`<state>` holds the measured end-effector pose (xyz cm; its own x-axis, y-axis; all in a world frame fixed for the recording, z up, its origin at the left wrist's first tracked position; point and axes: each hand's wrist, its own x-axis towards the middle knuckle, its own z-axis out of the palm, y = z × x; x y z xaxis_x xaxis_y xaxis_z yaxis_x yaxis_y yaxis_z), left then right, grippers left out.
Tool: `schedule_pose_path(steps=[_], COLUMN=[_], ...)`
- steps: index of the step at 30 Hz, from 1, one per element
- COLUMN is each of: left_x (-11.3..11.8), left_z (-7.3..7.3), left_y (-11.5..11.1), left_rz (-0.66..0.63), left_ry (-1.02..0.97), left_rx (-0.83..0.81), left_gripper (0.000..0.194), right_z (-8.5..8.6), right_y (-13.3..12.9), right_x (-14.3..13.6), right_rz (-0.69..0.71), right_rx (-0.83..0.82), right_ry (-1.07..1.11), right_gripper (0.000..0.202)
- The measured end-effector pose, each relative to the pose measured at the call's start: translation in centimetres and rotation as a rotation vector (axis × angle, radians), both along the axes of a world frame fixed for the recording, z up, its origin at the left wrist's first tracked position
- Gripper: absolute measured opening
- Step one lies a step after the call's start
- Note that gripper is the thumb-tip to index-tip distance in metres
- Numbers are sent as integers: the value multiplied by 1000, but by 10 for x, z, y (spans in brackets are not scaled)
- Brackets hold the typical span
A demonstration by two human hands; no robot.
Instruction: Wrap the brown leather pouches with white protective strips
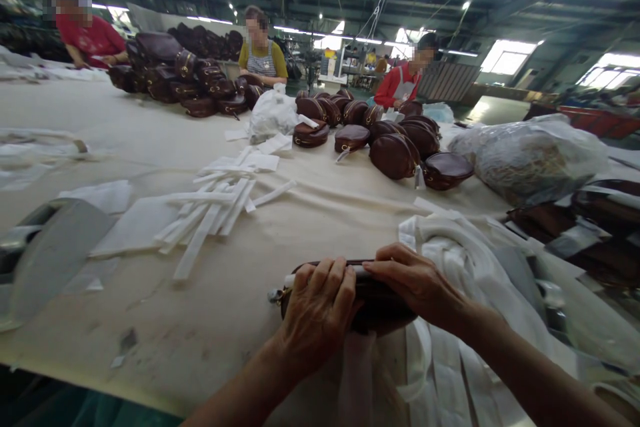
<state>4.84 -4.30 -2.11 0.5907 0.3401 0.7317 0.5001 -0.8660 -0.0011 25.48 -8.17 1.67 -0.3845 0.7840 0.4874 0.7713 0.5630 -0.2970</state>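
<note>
A small dark brown bag [383, 310] with a zipper and gold-coloured hardware lies on its side at the table's front, between my hands. My left hand [320, 307] curls over its near left part, fingers bent across the top edge. From the right, my right hand [417, 280] grips the bag's far end, with its fingertips pressed on a white strip [359, 269] that runs along the top edge. A wrapped metal fitting [275, 295] sticks out at the bag's left end. My palms hide much of the bag, and both thumbs are mostly covered.
White paper strips [215, 207] lie loosely piled at left centre. Coiled white strips [445, 247] spread on the right. Finished brown bags [395, 155] and a stuffed plastic sack [535, 153] stand farther back. Several people [263, 47] work across the table [320, 213].
</note>
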Motion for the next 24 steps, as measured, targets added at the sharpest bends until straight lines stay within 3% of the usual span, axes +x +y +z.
schedule_pose_path(steps=[8, 11, 16, 24], left_x=[3, 1, 1, 8], left_z=[0, 9, 19, 2], left_y=[2, 11, 29, 31], left_rz=[75, 4, -99, -84], left_ry=[131, 214, 284, 283], left_rx=[-9, -37, -241, 13], left_gripper=[29, 23, 24, 36], right_z=[-24, -27, -26, -32], right_y=[-6, -4, -4, -7], right_x=[-1, -1, 1, 0], right_rz=[-55, -58, -44, -90], right_rx=[57, 40, 23, 34], right_ry=[-140, -108, -42, -102], right_gripper=[35, 32, 32, 29])
